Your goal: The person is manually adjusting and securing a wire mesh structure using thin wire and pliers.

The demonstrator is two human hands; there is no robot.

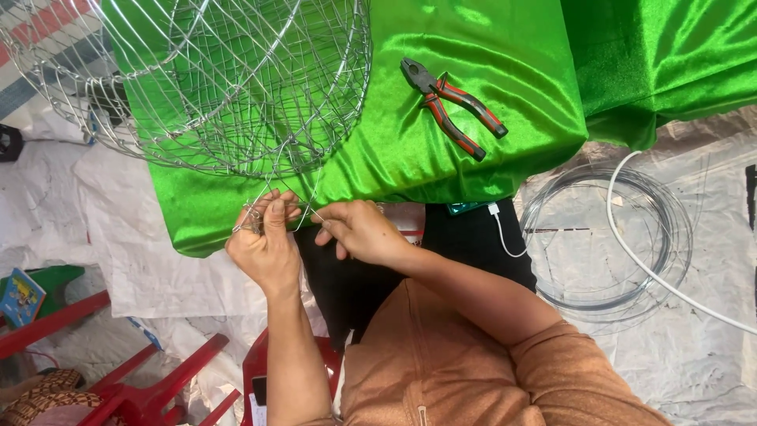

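At the near edge of the green cloth (441, 47), my left hand (264, 248) and right hand (359, 233) meet almost touching, both with fingers closed in a pinch on the thin wire ends (303, 207) that trail down from the round wire basket (213, 87) resting on the cloth at far left. Red-handled pliers (453, 106) lie untouched on the cloth to the far right, and a coil of wire (607, 237) sits on the white sheeting at right
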